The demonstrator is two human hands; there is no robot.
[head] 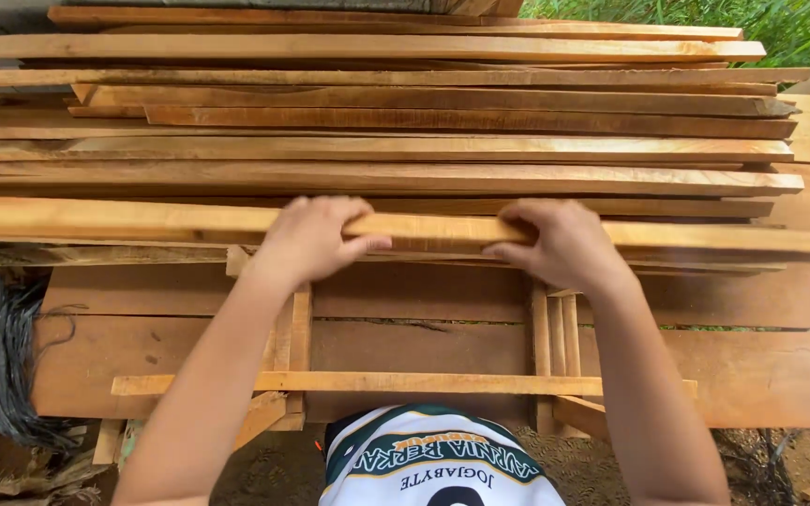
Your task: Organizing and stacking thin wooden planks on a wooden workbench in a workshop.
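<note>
1. At the stack's near edge, I had my left hand (309, 239) and right hand (562, 245) curled around one long plank (442, 228).
2. It lay crosswise atop the stack of planks (424, 122), gripped either side of its middle (probably for balance).

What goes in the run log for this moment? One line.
left hand: grips plank | right hand: grips same plank | plank: front of wood stack

Bright, even daylight, soft and without glare. Shallow shadows between the stacked planks (405, 141), deeper under the near boards. Slight motion blur on both hands (311, 239). Mild bending at the edges.
</note>
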